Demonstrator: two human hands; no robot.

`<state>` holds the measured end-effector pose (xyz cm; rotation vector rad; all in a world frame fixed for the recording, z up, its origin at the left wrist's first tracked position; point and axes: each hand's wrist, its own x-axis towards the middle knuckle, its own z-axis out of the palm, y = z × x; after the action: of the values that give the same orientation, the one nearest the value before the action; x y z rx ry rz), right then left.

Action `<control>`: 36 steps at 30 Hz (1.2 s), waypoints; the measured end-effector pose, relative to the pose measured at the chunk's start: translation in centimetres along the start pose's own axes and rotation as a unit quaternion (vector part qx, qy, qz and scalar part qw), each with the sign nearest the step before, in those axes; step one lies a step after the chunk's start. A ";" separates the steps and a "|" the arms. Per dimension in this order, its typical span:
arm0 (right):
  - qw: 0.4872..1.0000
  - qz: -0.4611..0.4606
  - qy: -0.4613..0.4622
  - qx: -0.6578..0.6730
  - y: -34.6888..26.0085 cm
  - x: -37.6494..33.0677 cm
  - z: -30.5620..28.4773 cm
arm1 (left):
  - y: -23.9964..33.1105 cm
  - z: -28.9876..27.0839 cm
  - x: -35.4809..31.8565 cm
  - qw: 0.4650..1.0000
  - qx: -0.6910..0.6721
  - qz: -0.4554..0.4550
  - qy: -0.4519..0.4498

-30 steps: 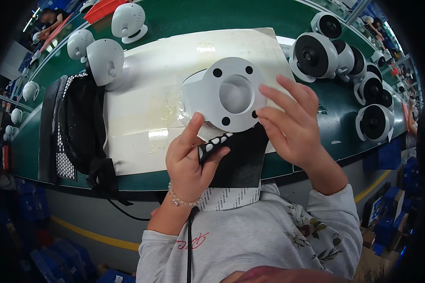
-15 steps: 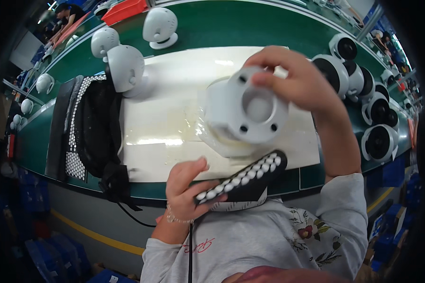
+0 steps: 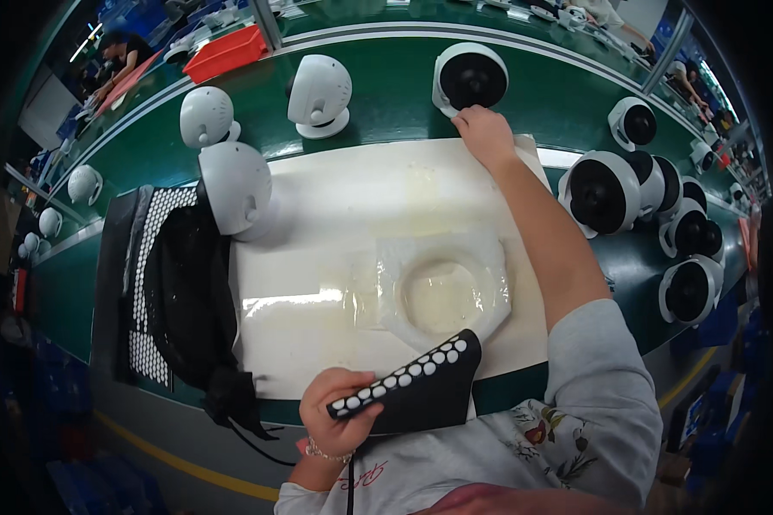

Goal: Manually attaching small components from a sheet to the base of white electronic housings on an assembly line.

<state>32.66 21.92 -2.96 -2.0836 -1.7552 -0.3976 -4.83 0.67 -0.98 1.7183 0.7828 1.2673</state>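
My left hand (image 3: 339,412), closed, grips a bent black sheet (image 3: 425,403) at the near edge of the bench. White round pads (image 3: 416,371) line the strip of it that faces up. My right arm reaches far across the bench, and my right hand (image 3: 487,136) has its fingers on the base of a white fan (image 3: 472,75) with a black front. That fan stands upright beyond the white board (image 3: 318,249). Nearer me, a white ring-shaped holder (image 3: 388,279) lies on the board under clear tape, with nothing inside its ring.
More white fans (image 3: 605,193) cluster on the right of the green bench (image 3: 386,112). Others stand at the left, one fan (image 3: 236,190) beside a black bag (image 3: 176,292) and dotted black sheet (image 3: 150,283). A red tray (image 3: 226,53) and people lie beyond.
The fan that my right hand held bottom up over the ring holder now stands upright at the far side. My left hand keeps the dotted sheet, which has shifted lower.
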 end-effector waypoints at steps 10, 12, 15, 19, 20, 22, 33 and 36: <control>0.912 -0.185 -0.337 0.142 -14.3 3.9 -1.2 | -0.4 -0.6 0.1 0.998 0.036 0.017 -0.056; 0.948 -0.159 -0.257 0.099 -17.3 4.1 2.0 | -0.6 -0.5 0.3 0.998 0.039 0.019 -0.048; 0.982 -0.117 -0.124 0.085 -17.8 3.9 4.2 | -0.4 -0.6 0.3 0.998 0.037 0.001 -0.048; 0.982 -0.174 -0.033 0.060 -13.7 4.5 -0.5 | -0.1 -0.3 0.2 1.000 0.009 -0.001 -0.023; 0.974 -0.203 0.000 0.100 -12.1 4.6 -1.4 | 0.1 -0.2 0.2 1.000 0.005 0.010 -0.024; 0.950 -0.242 0.116 0.159 -10.8 2.3 -3.3 | -0.3 -0.3 0.1 0.999 0.005 0.035 -0.023; 0.779 0.057 -0.119 0.613 -9.8 -14.3 -17.9 | -0.6 0.9 -0.6 0.985 -0.151 0.076 -0.028; 0.869 -0.032 -0.065 0.490 -9.1 -15.7 -18.1 | 0.8 1.5 -0.4 0.987 -0.158 -0.006 0.002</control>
<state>21.47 1.12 6.99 -1.3137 -1.5792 0.5493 -3.50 -0.46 -0.63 1.4532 0.5588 1.3105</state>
